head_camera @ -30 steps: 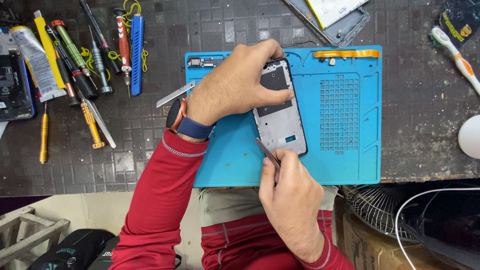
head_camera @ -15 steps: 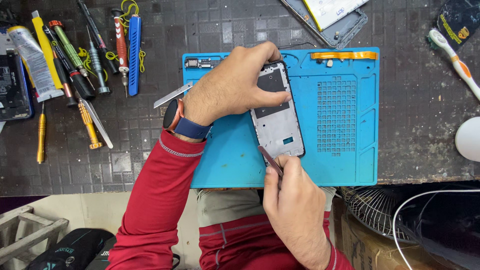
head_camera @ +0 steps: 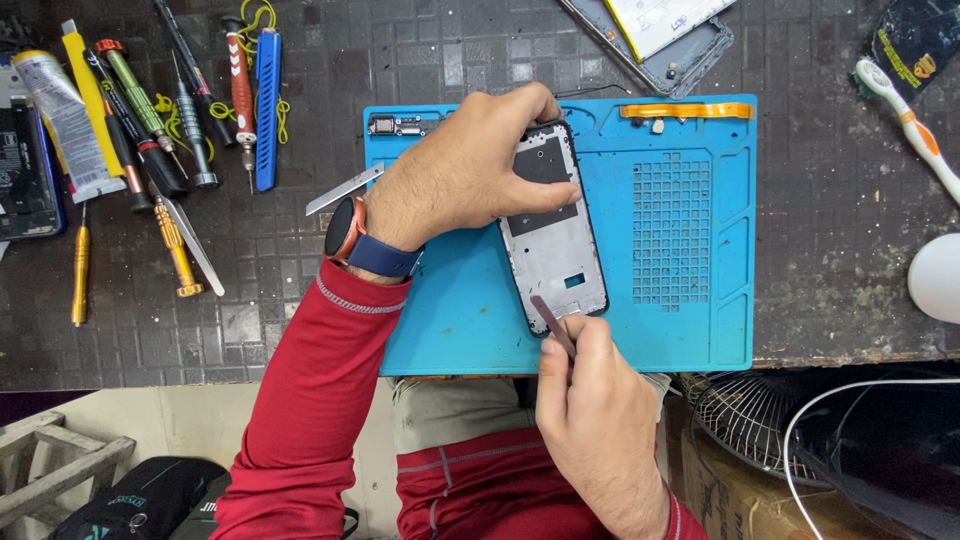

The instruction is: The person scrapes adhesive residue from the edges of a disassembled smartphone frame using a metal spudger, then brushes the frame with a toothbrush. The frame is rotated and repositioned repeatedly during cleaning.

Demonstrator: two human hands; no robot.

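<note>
An opened phone frame (head_camera: 553,235) lies on a blue repair mat (head_camera: 690,230), its grey inner plate facing up. My left hand (head_camera: 465,175) presses down on the frame's top left part, fingers curled over its upper edge. My right hand (head_camera: 590,400) pinches a thin dark prying tool (head_camera: 553,325), whose tip touches the frame's lower edge. A watch with a blue strap sits on my left wrist.
Screwdrivers, a blue tool and a glue tube (head_camera: 65,125) lie at the left on the dark tiled bench. Tweezers (head_camera: 345,188) rest by the mat. A small circuit board (head_camera: 400,125), an orange flex strip (head_camera: 685,110), a phone back cover (head_camera: 665,35) and a toothbrush (head_camera: 910,120) are nearby.
My right hand with the tool has shifted slightly right along the frame's lower edge. My left hand keeps holding the frame in place.
</note>
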